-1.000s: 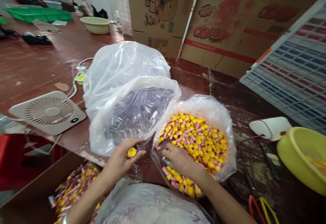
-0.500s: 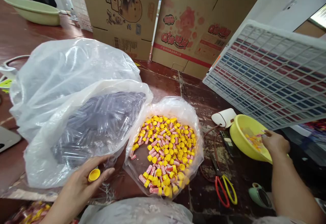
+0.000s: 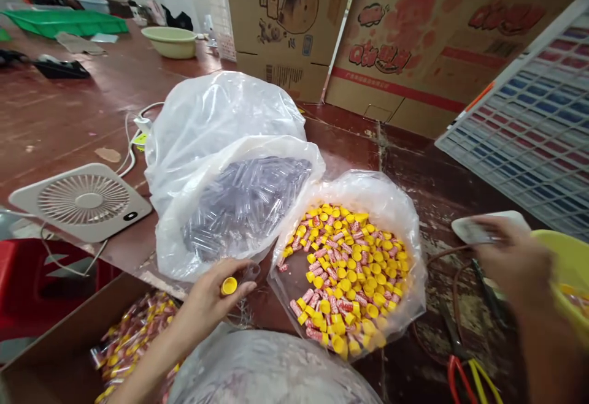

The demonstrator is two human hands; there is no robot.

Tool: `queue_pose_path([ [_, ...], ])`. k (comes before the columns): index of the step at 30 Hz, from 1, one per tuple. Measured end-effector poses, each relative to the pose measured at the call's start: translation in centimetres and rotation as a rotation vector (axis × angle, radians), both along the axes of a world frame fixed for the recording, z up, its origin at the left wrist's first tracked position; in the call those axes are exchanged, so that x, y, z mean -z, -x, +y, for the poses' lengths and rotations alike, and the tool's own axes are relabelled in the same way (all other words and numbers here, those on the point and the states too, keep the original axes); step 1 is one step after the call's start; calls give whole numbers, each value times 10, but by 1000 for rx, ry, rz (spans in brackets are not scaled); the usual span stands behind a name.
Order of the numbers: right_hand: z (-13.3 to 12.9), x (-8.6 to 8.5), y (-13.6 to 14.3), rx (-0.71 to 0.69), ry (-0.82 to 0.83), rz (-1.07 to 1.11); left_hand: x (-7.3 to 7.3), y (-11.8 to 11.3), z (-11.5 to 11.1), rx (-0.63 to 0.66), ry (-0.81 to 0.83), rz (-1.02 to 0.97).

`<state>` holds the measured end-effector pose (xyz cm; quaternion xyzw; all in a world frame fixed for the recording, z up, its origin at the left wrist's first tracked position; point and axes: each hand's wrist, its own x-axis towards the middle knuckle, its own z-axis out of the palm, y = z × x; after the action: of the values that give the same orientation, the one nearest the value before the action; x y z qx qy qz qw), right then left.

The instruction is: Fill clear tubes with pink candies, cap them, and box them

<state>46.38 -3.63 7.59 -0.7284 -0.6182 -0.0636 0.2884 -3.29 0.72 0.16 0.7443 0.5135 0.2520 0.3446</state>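
Note:
My left hand is curled round a yellow cap, which faces up from the palm. At its fingertips a clear plastic tube shows in part. Just beyond lies a large bag full of clear tubes. Right of the hand, an open plastic bag holds many small pink-and-white printed pieces with yellow caps. My right hand is smeared by motion, over a white device and left of a yellow bowl. Whatever its fingers hold is unclear.
Scissors with red and yellow handles lie at front right. A small white fan stands left. Filled capped tubes lie in a box at lower left. Cardboard boxes and a white grid rack stand behind.
My right hand has left the inside of the yellow bowl and moved leftward. My left hand keeps its hold. The view has turned left, bringing the fan into sight.

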Motion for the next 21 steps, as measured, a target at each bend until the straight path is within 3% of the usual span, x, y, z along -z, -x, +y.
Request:
queue_pose_path([
  [2, 15, 23, 86, -229, 82, 37, 0, -5, -1, 38, 21, -18],
  [4, 27, 50, 160, -524, 304, 118, 1, -9, -2, 57, 32, -30],
  [6, 36, 75, 214, -552, 439, 109, 1, -11, -4, 66, 47, -38],
  [8, 45, 94, 246, -544, 501, 86, 2, -12, -6, 69, 79, -46],
  [10, 53, 106, 259, -547, 509, 92, 4, -13, -8, 65, 122, -69],
  [13, 58, 110, 257, -580, 482, 148, 7, -14, -11, 50, 191, -122],
  [16, 52, 102, 249, -594, 417, 263, 9, -19, -10, 27, 285, -186],
  [21, 29, 78, 249, -645, 169, 714, 3, -37, -6, 107, 458, -375],
])
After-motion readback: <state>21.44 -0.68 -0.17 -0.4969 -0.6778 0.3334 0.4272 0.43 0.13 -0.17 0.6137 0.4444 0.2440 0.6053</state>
